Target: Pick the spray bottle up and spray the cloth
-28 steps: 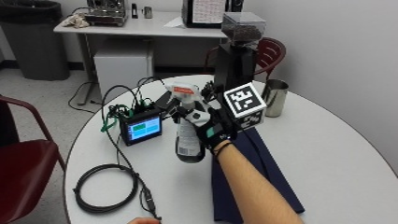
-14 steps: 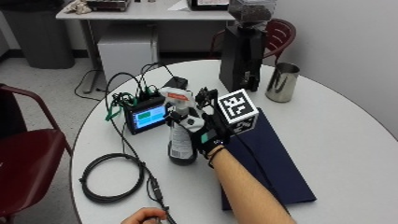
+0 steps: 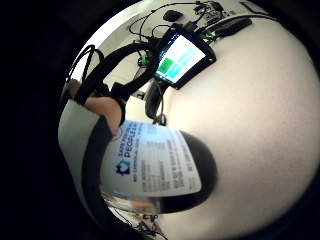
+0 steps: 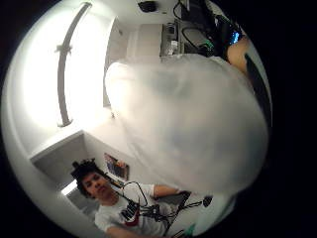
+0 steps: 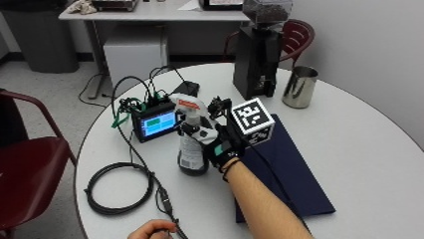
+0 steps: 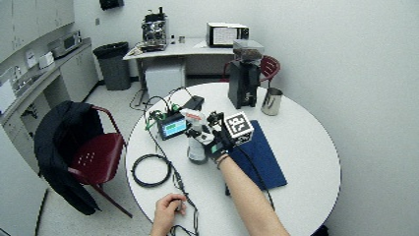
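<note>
A spray bottle (image 5: pixel 191 145) with a white trigger head and a printed label stands upright at the middle of the round white table (image 5: pixel 371 149). I cannot tell whether its base touches the tabletop. My gloved right hand (image 5: pixel 222 144) grips it from the right side, fingers curled round the neck and body. The label (image 3: pixel 155 167) and the pale body (image 4: pixel 193 124) fill the palm views. A dark blue cloth (image 5: pixel 285 169) lies flat on the table just right of the bottle, partly under my forearm.
A small lit monitor (image 5: pixel 158 123) with cables stands just left of the bottle. Behind are a black grinder (image 5: pixel 260 55) and a steel cup (image 5: pixel 299 87). A coiled black cable (image 5: pixel 119 186) lies front left; a bare hand (image 5: pixel 156 230) holds its end.
The outside camera has shifted, so the whole picture moved. My hand keeps its grip on the bottle, which stays beside the monitor and cloth.
</note>
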